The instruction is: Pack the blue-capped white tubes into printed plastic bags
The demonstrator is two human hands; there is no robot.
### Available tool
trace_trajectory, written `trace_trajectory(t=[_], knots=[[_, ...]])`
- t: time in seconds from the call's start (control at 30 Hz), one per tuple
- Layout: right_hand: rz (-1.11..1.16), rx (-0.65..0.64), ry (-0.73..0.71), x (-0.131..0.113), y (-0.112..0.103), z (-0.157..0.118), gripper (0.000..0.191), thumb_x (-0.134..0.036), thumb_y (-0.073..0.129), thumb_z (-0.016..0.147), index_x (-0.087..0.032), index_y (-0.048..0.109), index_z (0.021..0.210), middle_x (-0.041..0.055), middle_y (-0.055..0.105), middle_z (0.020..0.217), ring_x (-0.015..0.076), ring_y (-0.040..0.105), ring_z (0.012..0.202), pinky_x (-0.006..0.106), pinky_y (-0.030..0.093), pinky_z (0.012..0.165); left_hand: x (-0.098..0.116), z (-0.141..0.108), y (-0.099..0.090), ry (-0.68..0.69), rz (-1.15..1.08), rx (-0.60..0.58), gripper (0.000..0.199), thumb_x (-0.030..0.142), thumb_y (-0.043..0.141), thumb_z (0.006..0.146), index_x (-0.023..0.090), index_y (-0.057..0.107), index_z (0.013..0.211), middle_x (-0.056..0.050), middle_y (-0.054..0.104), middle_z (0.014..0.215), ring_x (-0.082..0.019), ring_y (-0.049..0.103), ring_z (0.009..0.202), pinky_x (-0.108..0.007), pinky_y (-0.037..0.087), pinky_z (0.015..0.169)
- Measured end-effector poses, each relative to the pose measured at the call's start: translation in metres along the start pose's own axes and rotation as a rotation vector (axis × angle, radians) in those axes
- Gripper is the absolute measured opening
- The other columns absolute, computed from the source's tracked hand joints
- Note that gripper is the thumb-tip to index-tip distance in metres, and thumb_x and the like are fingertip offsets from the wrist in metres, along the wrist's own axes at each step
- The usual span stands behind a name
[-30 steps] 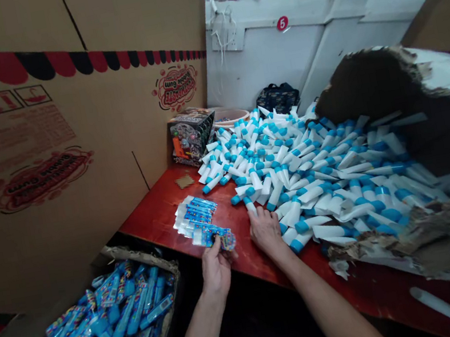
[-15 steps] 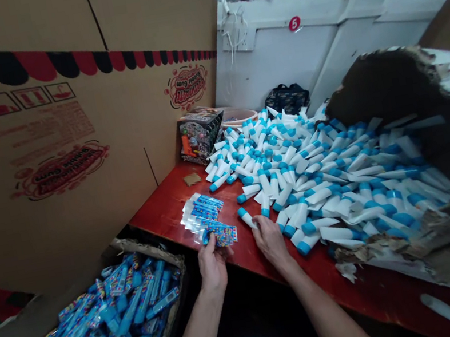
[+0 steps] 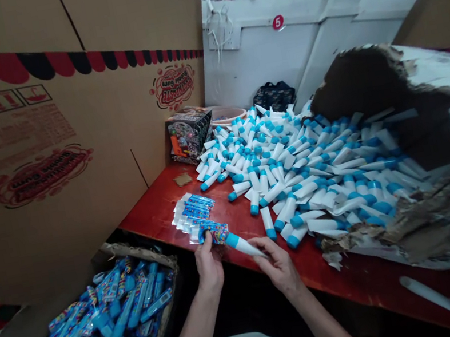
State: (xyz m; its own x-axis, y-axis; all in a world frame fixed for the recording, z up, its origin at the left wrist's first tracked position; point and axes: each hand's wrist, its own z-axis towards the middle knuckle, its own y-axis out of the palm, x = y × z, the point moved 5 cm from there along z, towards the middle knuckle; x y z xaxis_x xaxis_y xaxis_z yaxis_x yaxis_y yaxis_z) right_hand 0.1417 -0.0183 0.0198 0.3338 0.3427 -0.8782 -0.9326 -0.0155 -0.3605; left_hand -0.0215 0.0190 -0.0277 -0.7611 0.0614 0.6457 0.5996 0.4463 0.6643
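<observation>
My left hand (image 3: 209, 261) pinches a printed blue wrapper (image 3: 218, 232) at the front edge of the red table. Beside it lies a fanned stack of similar clear-and-blue wrappers (image 3: 197, 205). Between the fingers of my right hand (image 3: 275, 261) is the flat white end of a tube (image 3: 242, 245). Its blue cap points left and touches the right end of the held wrapper; whether it is inside cannot be made out. A large pile of white tubes with blue caps (image 3: 293, 162) spreads over the table to the right.
An open carton (image 3: 170, 255) of wrapped blue tubes stands at the lower left. Behind are a tall cardboard box (image 3: 64, 220), a printed box (image 3: 188, 134), a pink basin (image 3: 226, 115) and a dark bag (image 3: 274, 96). Torn cardboard (image 3: 441, 211) and a loose white tube (image 3: 431, 296) are at the right.
My right hand has lifted a tube off the table's pile edge and brought it left and nearer, its cap now against the wrapper. The camera view has shifted slightly.
</observation>
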Motion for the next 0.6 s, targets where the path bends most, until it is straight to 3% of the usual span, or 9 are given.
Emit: trace_trajectory(t=[0.17, 0.37, 0.6], knots=[[-0.116, 0.001, -0.049, -0.002, -0.002, -0.005, 0.031, -0.019, 0.048, 0.086, -0.022, 0.06, 0.114, 0.0076, 0.063, 0.106, 0.0193, 0.06, 0.099, 0.032, 0.049, 0.087, 0.005, -0.004, 0.001, 0.078, 0.076, -0.015, 0.032, 0.04, 0.077, 0.064, 0.015, 0.061, 0.076, 0.003, 0.062, 0.062, -0.011, 0.056, 0.05, -0.023, 0.046, 0.05], [-0.087, 0.064, -0.003, 0.004, 0.002, -0.009, 0.028, -0.023, 0.048, 0.089, -0.022, 0.06, 0.114, 0.0068, 0.065, 0.102, 0.0187, 0.062, 0.095, 0.029, 0.051, 0.083, 0.007, -0.003, 0.003, 0.118, 0.106, -0.04, 0.031, 0.04, 0.075, 0.067, 0.015, 0.064, 0.081, 0.001, 0.064, 0.069, -0.011, 0.057, 0.058, -0.023, 0.046, 0.057], [-0.118, 0.098, 0.003, 0.01, 0.011, -0.017, 0.031, -0.023, 0.045, 0.091, -0.022, 0.057, 0.119, 0.0073, 0.063, 0.106, 0.0184, 0.06, 0.1, 0.029, 0.049, 0.086, -0.004, -0.017, 0.02, 0.037, -0.019, -0.152, 0.024, 0.036, 0.073, 0.071, 0.016, 0.066, 0.082, 0.0, 0.067, 0.075, -0.013, 0.06, 0.066, -0.024, 0.047, 0.064]])
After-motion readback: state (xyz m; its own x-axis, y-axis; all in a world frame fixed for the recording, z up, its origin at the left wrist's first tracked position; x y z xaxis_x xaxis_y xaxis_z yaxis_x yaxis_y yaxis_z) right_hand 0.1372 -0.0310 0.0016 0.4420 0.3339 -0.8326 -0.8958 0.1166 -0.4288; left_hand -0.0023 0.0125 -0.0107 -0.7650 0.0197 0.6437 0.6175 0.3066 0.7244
